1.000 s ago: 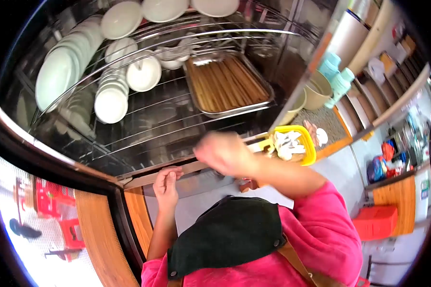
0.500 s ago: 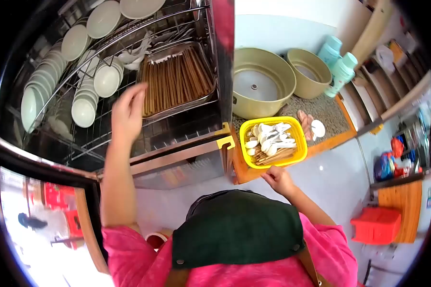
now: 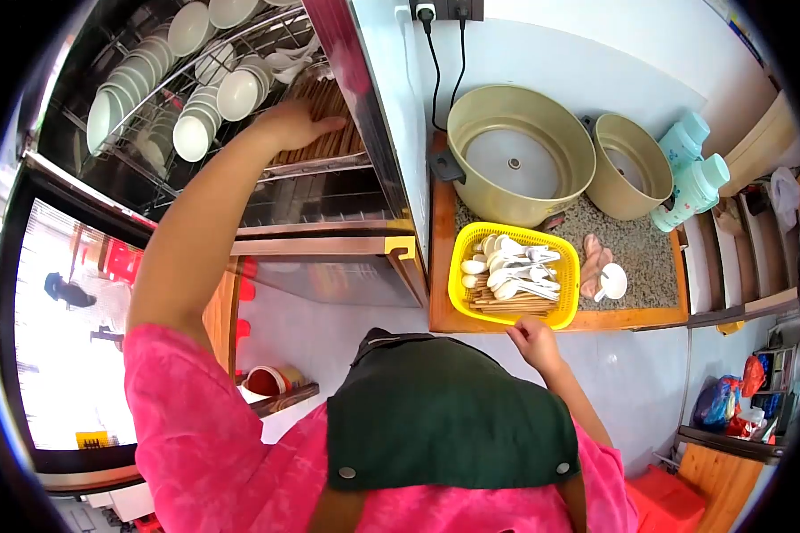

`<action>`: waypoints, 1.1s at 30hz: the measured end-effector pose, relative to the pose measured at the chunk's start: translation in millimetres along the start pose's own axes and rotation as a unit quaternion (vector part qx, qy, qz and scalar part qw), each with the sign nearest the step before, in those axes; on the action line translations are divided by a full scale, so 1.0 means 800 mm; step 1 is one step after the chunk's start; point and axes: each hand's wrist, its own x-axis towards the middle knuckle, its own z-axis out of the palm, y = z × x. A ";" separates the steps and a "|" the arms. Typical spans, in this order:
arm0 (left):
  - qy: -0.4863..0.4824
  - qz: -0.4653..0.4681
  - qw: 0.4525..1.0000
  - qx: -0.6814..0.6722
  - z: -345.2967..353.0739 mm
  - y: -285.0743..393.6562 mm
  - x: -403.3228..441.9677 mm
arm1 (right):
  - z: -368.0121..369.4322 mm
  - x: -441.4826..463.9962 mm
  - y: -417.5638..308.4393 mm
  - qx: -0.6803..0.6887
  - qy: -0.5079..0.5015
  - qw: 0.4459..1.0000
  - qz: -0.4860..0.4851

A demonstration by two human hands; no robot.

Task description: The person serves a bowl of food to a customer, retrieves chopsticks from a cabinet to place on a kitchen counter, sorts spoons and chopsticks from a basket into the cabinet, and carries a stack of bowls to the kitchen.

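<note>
At speckled counter (image 3: 644, 266): pinching yellow basket (image 3: 572, 275) with right hand (image 3: 535, 344), reaching left hand (image 3: 295, 127) onto chopsticks (image 3: 348, 142), grip unclear.

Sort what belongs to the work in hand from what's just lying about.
Work: left hand over chopsticks in metal tray; right hand at yellow basket with white spoons.
Lying about: stacked white bowls, olive pots, turquoise flasks, loose white spoon.

Yellow plastic basket (image 3: 571, 289), speckled stone-look countertop (image 3: 644, 266), shiny metal rack (image 3: 227, 37)

place: likely a restaurant kitchen | signs: racked bowls (image 3: 193, 138), 2 big pots (image 3: 521, 155), chopsticks (image 3: 340, 133)
</note>
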 end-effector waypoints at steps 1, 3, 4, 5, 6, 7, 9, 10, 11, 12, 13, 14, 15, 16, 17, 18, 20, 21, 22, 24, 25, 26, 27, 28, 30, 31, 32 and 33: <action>0.014 0.029 0.999 0.010 0.014 -0.009 0.020 | 0.004 0.007 -0.003 0.009 0.009 1.000 -0.013; -0.007 0.076 0.997 0.007 0.013 0.001 0.048 | 0.014 0.018 -0.011 0.037 0.020 0.999 -0.024; -0.031 0.125 0.992 0.005 0.012 0.013 0.055 | 0.019 0.019 -0.019 0.037 0.019 0.999 -0.026; -0.030 0.122 0.992 0.005 -0.018 0.047 0.031 | 0.022 0.019 -0.029 0.040 0.014 0.998 -0.038; -0.114 0.022 0.989 -0.089 -0.077 0.097 -0.021 | 0.024 0.016 -0.033 0.044 0.009 0.998 -0.049; -0.195 -0.078 0.961 -0.181 -0.107 0.123 -0.048 | 0.039 0.011 -0.021 0.065 -0.003 0.997 -0.046; -0.187 -0.060 0.965 -0.174 -0.106 0.129 -0.042 | 0.052 0.000 -0.017 0.074 -0.019 0.996 -0.036; -0.167 -0.028 0.975 -0.146 -0.094 0.124 -0.032 | 0.058 -0.003 -0.016 0.081 -0.032 0.996 -0.027; -0.145 -0.002 0.982 -0.120 -0.083 0.118 -0.020 | 0.062 -0.007 -0.015 0.074 -0.042 0.996 -0.026; -0.123 0.021 0.988 -0.096 -0.072 0.110 -0.007 | 0.066 -0.012 -0.014 0.078 -0.044 0.996 -0.026; -0.103 0.043 0.991 -0.076 -0.061 0.100 0.007 | 0.069 -0.015 -0.013 0.087 -0.045 0.995 -0.017; -0.085 0.062 0.993 -0.059 -0.053 0.090 0.020 | 0.072 -0.017 -0.012 0.097 -0.044 0.994 -0.007; -0.069 0.078 0.994 -0.044 -0.046 0.081 0.030 | 0.073 -0.019 -0.011 0.100 -0.040 0.994 -0.005; -0.059 0.090 0.994 -0.033 -0.042 0.073 0.036 | 0.072 -0.022 -0.010 0.104 -0.035 0.994 0.019; -0.049 0.100 0.993 -0.026 -0.039 0.064 0.042 | 0.072 -0.026 -0.009 0.108 -0.030 0.993 0.044; -0.041 0.107 0.993 -0.018 -0.037 0.059 0.048 | 0.071 -0.029 -0.006 0.110 -0.025 0.992 0.051; -0.034 0.118 0.992 -0.009 -0.037 0.048 0.051 | 0.066 -0.033 0.004 0.097 0.006 0.995 0.021; -0.032 0.122 0.992 -0.006 -0.037 0.046 0.051 | 0.064 -0.034 0.008 0.111 0.004 0.993 0.033; -0.032 0.125 0.992 -0.001 -0.036 0.042 0.050 | 0.062 -0.037 0.009 0.111 0.005 0.993 0.035; -0.027 0.126 0.992 0.016 -0.037 0.036 0.045 | 0.056 -0.030 0.006 0.091 0.002 0.994 0.052; -0.029 0.127 0.991 0.025 -0.036 0.035 0.042 | 0.052 -0.026 0.002 0.095 -0.001 0.994 0.053; -0.029 0.127 0.991 0.034 -0.038 0.031 0.039 | 0.053 -0.022 0.002 0.093 -0.003 0.994 0.047; -0.031 0.127 0.991 0.042 -0.040 0.030 0.035 | 0.056 -0.018 0.000 0.109 -0.001 0.993 0.039; -0.032 0.129 0.990 0.055 -0.044 0.026 0.031 | 0.057 -0.012 -0.003 0.124 0.000 0.992 0.030; -0.039 0.131 0.986 0.093 -0.059 0.020 0.026 | 0.055 0.010 -0.017 0.112 -0.034 0.993 0.021; -0.097 0.037 0.991 0.090 -0.090 0.045 0.008 | 0.056 0.027 -0.027 0.114 -0.053 0.992 -0.005; -0.006 0.123 0.987 0.101 -0.041 -0.030 0.056 | 0.059 0.044 -0.039 0.117 -0.073 0.990 -0.031; 0.002 0.103 0.987 0.125 -0.043 -0.038 0.053 | 0.063 0.065 -0.053 0.145 -0.079 0.985 -0.044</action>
